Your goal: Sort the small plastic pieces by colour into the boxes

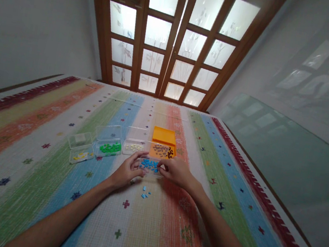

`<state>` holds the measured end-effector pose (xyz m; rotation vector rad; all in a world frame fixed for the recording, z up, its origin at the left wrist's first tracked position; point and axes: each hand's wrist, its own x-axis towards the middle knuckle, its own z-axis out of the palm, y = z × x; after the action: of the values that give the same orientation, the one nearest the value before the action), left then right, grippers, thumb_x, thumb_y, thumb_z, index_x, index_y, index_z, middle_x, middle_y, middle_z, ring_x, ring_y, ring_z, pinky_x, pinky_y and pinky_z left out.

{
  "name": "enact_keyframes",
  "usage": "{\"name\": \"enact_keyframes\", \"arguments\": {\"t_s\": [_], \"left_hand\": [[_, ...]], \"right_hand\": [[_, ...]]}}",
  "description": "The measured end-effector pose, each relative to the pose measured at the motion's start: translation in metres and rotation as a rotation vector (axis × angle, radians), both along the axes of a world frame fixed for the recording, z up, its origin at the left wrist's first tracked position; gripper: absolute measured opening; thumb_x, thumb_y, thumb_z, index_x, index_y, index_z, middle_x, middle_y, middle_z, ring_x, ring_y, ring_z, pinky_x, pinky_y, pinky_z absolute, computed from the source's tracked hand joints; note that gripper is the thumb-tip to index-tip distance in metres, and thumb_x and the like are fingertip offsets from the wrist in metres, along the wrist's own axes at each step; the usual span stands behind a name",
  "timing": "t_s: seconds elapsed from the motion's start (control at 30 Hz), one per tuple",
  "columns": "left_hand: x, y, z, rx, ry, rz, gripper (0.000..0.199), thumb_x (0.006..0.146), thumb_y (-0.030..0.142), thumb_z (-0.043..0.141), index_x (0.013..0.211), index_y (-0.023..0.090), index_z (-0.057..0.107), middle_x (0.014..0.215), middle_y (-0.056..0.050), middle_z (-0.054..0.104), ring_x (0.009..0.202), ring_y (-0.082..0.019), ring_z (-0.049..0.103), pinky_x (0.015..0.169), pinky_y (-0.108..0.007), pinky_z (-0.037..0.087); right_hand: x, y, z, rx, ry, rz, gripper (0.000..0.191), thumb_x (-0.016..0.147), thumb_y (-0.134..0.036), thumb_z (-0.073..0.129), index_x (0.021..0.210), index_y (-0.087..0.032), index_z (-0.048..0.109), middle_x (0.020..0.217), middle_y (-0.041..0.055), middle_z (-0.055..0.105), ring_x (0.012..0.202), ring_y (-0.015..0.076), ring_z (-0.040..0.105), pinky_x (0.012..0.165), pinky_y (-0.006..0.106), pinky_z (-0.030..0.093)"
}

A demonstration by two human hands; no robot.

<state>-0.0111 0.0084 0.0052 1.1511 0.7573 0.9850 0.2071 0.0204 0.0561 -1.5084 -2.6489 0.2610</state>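
Observation:
A clear plastic box (pixel 150 173) with small blue pieces (pixel 149 163) in it sits in front of me. My left hand (pixel 128 171) grips the box's left end, thumb on the near side and fingers on the far side. At the right end, the fingertips of my right hand (pixel 176 171) are pinched together over the blue pieces. Whatever they hold is too small to make out. Nearer to me, several loose blue pieces (pixel 144 195) lie on the striped cloth.
Beyond the hands stands an open orange box (pixel 164 135) with brown pieces (pixel 162 151). To the left are open clear boxes of cream pieces (pixel 133 147), green pieces (pixel 110 147) and yellow pieces (pixel 82 155). A patterned tablecloth (pixel 100 221) covers the table.

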Motion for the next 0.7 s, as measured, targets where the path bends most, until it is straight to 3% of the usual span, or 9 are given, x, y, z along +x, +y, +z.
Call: {"name": "enact_keyframes", "arguments": {"t_s": [0.2,0.5,0.7], "left_hand": [[0.000,0.001,-0.002,0.005,0.010,-0.008,0.068,0.065,0.015,0.073,0.130,0.021,0.051,0.126,-0.010,0.059,0.086,-0.015,0.068,0.080,-0.029,0.052],[-0.001,-0.001,0.000,0.012,0.016,-0.007,0.067,0.066,0.015,0.073,0.130,0.021,0.052,0.124,-0.009,0.061,0.086,-0.016,0.068,0.081,-0.030,0.053],[-0.001,0.000,-0.003,0.017,0.015,0.000,0.067,0.066,0.015,0.074,0.130,0.021,0.052,0.125,-0.009,0.061,0.087,-0.016,0.068,0.085,-0.032,0.054]], "right_hand": [[0.001,-0.003,0.007,-0.011,0.008,-0.003,0.020,0.086,-0.019,0.061,0.097,-0.018,0.078,0.076,0.0058,0.073,0.068,0.0152,0.061,0.062,0.024,0.034],[0.007,-0.026,0.029,-0.032,0.172,0.061,0.019,0.085,-0.016,0.060,0.092,-0.017,0.078,0.061,0.0001,0.067,0.052,0.0099,0.053,0.056,0.022,0.031],[-0.001,-0.050,0.009,-0.161,0.157,0.250,0.021,0.084,-0.017,0.062,0.095,-0.020,0.079,0.066,0.0027,0.072,0.057,0.0114,0.059,0.058,0.021,0.035]]}}
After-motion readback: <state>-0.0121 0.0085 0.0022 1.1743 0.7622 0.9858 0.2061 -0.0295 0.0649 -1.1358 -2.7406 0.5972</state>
